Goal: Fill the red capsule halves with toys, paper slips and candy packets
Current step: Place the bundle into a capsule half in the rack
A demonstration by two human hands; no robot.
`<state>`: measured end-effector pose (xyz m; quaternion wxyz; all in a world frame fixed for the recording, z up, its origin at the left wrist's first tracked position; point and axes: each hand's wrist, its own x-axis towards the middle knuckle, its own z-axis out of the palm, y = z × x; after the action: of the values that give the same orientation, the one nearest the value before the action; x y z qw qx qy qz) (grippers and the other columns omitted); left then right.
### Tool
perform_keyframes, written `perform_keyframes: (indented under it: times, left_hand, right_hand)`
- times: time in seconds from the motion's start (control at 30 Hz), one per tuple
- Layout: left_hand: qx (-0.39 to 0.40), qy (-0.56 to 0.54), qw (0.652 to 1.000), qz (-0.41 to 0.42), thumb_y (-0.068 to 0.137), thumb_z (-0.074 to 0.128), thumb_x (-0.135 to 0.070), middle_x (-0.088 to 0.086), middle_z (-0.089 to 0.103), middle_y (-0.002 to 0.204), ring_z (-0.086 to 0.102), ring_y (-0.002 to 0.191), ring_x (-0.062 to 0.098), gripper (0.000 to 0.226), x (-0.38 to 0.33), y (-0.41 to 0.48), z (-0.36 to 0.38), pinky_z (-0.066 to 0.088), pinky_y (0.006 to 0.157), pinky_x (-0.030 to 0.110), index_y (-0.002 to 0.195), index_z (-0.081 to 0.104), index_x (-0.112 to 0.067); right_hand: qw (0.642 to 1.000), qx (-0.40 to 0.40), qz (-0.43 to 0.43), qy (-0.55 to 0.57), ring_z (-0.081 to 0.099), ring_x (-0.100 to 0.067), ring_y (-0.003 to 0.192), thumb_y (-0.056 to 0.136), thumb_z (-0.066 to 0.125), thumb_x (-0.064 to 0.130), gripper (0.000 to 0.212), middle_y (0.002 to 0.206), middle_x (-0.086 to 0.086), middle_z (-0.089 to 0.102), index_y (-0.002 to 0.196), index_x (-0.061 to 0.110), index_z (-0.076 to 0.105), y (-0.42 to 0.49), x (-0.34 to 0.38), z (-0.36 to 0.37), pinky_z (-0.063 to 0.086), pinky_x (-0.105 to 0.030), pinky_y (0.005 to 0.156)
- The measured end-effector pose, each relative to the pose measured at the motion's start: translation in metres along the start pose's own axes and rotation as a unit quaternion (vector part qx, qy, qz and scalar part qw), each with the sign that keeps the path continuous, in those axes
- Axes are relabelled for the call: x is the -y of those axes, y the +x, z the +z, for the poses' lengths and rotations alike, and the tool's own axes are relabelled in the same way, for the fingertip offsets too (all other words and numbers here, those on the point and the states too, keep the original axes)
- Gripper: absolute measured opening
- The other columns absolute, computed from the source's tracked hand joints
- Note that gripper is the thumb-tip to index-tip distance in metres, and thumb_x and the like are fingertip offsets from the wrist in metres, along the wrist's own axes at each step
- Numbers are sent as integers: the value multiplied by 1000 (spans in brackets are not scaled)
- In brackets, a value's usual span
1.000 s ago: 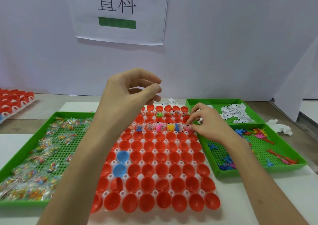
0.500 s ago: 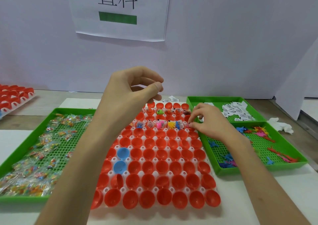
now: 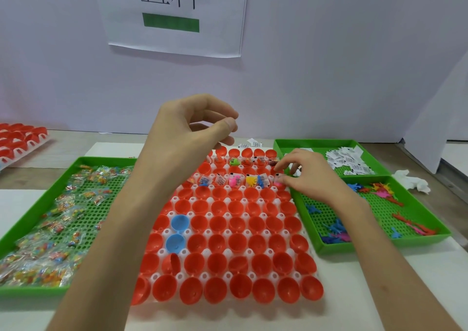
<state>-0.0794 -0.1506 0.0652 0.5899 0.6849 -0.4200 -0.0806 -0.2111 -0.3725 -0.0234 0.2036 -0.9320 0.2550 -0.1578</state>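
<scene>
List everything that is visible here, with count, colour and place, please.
capsule holder: one, white, centre of table.
red capsule halves: many, red, in the holder; some far ones filled.
blue capsule halves: two, blue, holder's left part.
candy packets: many, mixed colours, in left green tray.
paper slips: many, white, in far right green tray.
toys: many, blue, red, pink, in near right green tray.
tissue: one, white, right of the trays.
second holder: one, red halves, far left.
sign: one, white with green bar, on wall.
hands: two; left hand raised over holder, fingers curled; right hand at holder's right edge.
</scene>
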Motion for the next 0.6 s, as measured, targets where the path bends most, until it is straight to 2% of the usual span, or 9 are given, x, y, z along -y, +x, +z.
perform_keyframes:
  times: [0.13, 0.27, 0.33, 0.4, 0.47, 0.53, 0.6]
  left_hand:
    - [-4, 9, 1000, 1, 93, 69, -16, -5, 76, 86, 75, 77, 8, 11, 0, 1, -3, 61, 75, 22, 92, 72, -26]
    - [-17, 61, 998, -18, 92, 69, -22, -9, 76, 88, 73, 81, 4, 10, 12, 6, -26, 59, 77, 26, 92, 73, -32]
    - [-15, 109, 992, -55, 92, 70, -25, -12, 75, 90, 70, 83, 0, 9, 26, 10, -46, 54, 77, 26, 93, 74, -33]
    - [-3, 162, 980, -116, 93, 70, -24, -14, 73, 94, 65, 83, -3, 10, 45, 11, -69, 47, 69, 22, 96, 74, -32]
    - [-4, 204, 962, -182, 91, 72, -19, -7, 71, 103, 64, 86, 5, 14, 67, 9, -91, 42, 66, 25, 101, 72, -29]
    - [-24, 225, 942, -247, 86, 77, -12, 6, 69, 113, 63, 87, 17, 26, 87, 5, -107, 44, 77, 34, 107, 70, -25]
    - [-37, 237, 921, -306, 82, 80, -5, 16, 66, 120, 60, 89, 25, 38, 105, 1, -117, 42, 87, 41, 115, 69, -19]
  right_hand:
    - [999, -23, 5, 22, 60, 0, 80, 86, 76, 23, 18, 94, 17, 61, 87, 40, 70, 0, -2, -3, 35, -8, 60]
    - [995, -83, 23, 54, 59, 2, 78, 92, 67, 19, 17, 89, 22, 64, 90, 35, 72, 1, -7, -10, 36, -9, 60]
    - [990, -117, 49, 67, 60, 1, 75, 95, 64, 17, 21, 89, 19, 68, 88, 35, 72, 2, -14, -15, 38, -11, 59]
    - [983, -150, 82, 67, 62, -3, 72, 95, 63, 15, 22, 90, 12, 71, 88, 33, 72, 1, -25, -20, 37, -7, 52]
    - [977, -171, 113, 58, 61, 0, 71, 94, 62, 14, 21, 95, 9, 72, 91, 32, 72, -1, -38, -25, 36, -5, 50]
    - [978, -147, 135, 50, 66, -13, 76, 96, 60, 15, 22, 105, 6, 72, 98, 33, 72, -4, -51, -27, 37, -7, 46]
    - [985, -90, 144, 43, 69, -30, 90, 99, 56, 17, 25, 116, 4, 70, 107, 35, 72, -5, -57, -24, 44, -17, 53]
